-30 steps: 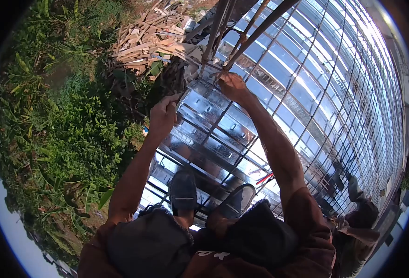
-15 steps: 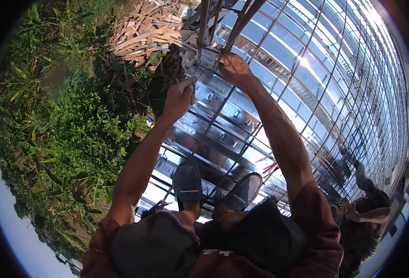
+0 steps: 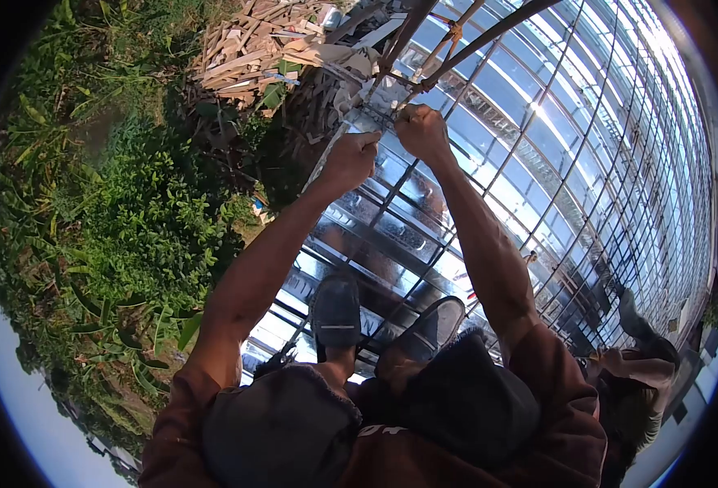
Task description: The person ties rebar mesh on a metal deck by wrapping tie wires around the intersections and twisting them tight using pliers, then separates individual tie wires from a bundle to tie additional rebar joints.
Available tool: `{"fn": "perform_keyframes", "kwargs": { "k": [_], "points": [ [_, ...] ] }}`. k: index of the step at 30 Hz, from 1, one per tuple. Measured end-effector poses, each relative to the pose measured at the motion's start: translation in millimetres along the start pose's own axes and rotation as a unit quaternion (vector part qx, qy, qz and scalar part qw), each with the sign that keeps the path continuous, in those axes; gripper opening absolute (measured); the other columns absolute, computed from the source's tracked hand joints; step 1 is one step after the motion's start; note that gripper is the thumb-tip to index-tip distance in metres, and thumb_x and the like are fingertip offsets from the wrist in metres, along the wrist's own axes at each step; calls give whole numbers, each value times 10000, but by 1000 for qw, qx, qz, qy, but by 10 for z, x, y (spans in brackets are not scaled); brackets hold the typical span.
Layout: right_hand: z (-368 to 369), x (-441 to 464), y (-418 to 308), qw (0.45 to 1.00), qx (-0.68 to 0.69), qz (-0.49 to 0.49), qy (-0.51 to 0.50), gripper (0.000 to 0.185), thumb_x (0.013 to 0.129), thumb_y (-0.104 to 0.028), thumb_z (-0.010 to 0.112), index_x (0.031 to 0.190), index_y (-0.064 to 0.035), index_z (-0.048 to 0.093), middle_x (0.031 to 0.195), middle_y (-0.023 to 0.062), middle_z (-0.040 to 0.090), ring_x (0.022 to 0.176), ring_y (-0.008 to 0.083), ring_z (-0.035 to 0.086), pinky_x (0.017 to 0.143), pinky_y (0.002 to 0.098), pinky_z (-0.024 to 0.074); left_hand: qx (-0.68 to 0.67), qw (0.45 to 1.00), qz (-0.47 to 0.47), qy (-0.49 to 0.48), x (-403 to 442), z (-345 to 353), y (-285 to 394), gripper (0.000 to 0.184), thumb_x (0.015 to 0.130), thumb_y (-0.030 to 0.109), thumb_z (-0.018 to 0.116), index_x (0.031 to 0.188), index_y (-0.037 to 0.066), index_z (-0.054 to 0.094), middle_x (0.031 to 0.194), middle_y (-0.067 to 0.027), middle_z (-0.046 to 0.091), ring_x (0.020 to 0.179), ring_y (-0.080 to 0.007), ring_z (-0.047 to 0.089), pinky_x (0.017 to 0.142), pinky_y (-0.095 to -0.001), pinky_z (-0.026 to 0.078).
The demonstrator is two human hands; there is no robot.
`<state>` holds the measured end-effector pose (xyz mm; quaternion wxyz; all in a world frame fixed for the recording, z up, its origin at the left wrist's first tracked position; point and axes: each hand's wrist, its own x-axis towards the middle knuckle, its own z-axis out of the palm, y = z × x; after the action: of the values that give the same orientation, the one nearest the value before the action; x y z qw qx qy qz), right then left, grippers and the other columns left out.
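My left hand (image 3: 351, 160) is closed, thumb side up, over the left edge of the shiny metal decking (image 3: 359, 210); what its fingers grip, if anything, is too small to make out. Just to its right, my right hand (image 3: 421, 130) is curled into a fist near the corner of the dark rebar grid (image 3: 414, 167). Whatever lies inside that fist is hidden. The two hands are close but apart. Beyond them, dark bars (image 3: 489, 37) rise from the corner, with a tied joint (image 3: 455, 32) on one of them.
Both my shoes (image 3: 337, 309) rest on the grid and decking. A drop past the left edge shows green plants (image 3: 147, 220) and a pile of wood scraps (image 3: 249, 53) below. At the lower right another person (image 3: 631, 382) is low beside the grid.
My left hand has moved right and up, closer to my right hand. Its outstretched index finger is now folded in. My right hand has shifted slightly right and down in the view.
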<state>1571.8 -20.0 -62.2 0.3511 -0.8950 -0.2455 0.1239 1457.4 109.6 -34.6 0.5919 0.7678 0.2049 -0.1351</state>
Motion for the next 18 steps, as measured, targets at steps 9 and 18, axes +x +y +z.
{"fn": "perform_keyframes", "kwargs": {
  "k": [9,18],
  "points": [
    [71,-187,-270,995,-83,39,23,159,739,-153,570,708,-2,608,724,195,628,739,368,628,657,482,467,-88,995,-51,-25,37,-6,63,336,914,111,474,1215,-13,555,573,4,487,461,-66,377,428,-253,320],
    [78,-415,-411,992,-97,83,2,139,779,-143,570,831,-39,648,866,166,648,820,361,635,698,447,491,-395,902,-176,7,-46,130,336,288,922,114,479,1191,29,535,638,1,517,464,-47,407,389,-169,300]
  ]
}}
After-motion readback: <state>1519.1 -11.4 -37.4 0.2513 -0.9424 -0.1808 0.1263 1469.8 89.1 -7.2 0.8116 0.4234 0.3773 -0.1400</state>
